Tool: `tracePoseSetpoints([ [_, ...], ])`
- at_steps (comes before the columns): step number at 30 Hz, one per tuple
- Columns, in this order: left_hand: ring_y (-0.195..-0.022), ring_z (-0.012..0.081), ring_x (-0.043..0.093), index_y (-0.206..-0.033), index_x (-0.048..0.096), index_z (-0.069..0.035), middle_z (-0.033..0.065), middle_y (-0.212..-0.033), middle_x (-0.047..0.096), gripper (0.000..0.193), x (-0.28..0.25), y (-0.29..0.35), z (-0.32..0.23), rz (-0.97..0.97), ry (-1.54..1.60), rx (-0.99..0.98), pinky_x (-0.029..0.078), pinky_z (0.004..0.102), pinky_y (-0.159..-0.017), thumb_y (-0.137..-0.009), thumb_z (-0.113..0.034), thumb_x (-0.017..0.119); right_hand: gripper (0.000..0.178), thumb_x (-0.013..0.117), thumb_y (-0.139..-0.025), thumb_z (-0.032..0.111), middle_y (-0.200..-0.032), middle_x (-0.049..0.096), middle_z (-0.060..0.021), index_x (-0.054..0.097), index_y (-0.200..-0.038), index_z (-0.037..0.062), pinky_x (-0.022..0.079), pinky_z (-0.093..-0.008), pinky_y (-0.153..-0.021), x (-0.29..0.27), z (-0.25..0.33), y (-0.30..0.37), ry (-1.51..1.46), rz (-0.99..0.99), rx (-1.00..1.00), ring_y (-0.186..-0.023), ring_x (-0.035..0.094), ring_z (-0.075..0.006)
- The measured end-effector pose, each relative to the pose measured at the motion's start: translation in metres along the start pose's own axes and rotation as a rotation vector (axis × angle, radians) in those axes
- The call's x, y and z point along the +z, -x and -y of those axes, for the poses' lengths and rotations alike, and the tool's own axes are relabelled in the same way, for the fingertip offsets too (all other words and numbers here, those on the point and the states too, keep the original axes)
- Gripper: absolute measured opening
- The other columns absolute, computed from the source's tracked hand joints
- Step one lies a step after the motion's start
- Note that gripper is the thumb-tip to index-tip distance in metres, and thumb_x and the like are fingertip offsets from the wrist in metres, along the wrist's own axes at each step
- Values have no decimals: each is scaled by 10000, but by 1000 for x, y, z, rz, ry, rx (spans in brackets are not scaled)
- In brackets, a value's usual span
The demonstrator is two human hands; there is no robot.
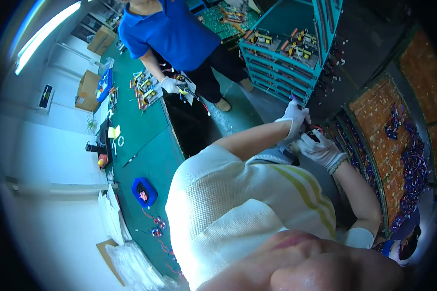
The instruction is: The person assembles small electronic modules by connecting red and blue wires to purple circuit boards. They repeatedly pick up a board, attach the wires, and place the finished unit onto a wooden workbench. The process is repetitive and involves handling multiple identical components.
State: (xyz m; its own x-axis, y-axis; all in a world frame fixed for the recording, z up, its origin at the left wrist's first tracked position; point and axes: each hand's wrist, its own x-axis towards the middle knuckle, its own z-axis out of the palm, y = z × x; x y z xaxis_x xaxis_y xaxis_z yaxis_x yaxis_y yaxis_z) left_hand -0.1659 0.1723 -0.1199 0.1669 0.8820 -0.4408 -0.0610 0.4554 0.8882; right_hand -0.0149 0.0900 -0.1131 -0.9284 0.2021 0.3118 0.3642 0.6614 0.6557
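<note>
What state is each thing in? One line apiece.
Left hand: gloved, fingers bent; grip unclear
Right hand: gloved, fingers bent; grip unclear
Co-worker: standing, holding a wired part
Light tube: lit
Blue tray: holds dark and pink pieces
Teal rack: circuit boards on top
Brown panel: purplish wired parts heaped on it

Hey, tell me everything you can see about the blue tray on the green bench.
The blue tray looks like plastic: a small open container with angled corners and a raised rim. It sits upright on the green bench, on the person's left. Inside, pink pieces lie against a dark area too small to make out. Small parts with red wires lie nearby. The left hand and right hand are both away from it.
</note>
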Motion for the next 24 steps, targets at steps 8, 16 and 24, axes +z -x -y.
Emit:
tracePoseSetpoints([
  [8, -749, 211, 618, -958, 390, -76, 98, -847, 546, 296, -15, 17, -34, 342, 593, 531, 562, 355, -725, -826, 115, 574, 628, 667, -806, 329, -1297, 465, -163, 430, -1328, 73, 410, -490, -997, -39, 25, -26, -630, -610, 1566, -1168, 489, -310],
  [16, -764, 239, 640, -806, 591, -56, 98, -774, 631, 117, -26, 18, -77, 794, -90, 1001, 512, 338, -714, -761, 6, 681, 730, 354, -849, 709, -1128, 625, -189, 531, -1269, 139, 546, -501, -710, -25, 22, -59, -3022, -1197, 1370, -932, 647, -373],
  [24, -848, 193, 682, -818, 674, 7, 124, -858, 690, 61, -96, 9, -134, 596, -174, 858, 546, 315, -793, -820, 45, 627, 1072, 117, -737, 884, -1249, 549, -225, 431, -1349, 62, 556, -534, -714, 10, -33, -112, -3138, -658, 951, -991, 634, -367],
])
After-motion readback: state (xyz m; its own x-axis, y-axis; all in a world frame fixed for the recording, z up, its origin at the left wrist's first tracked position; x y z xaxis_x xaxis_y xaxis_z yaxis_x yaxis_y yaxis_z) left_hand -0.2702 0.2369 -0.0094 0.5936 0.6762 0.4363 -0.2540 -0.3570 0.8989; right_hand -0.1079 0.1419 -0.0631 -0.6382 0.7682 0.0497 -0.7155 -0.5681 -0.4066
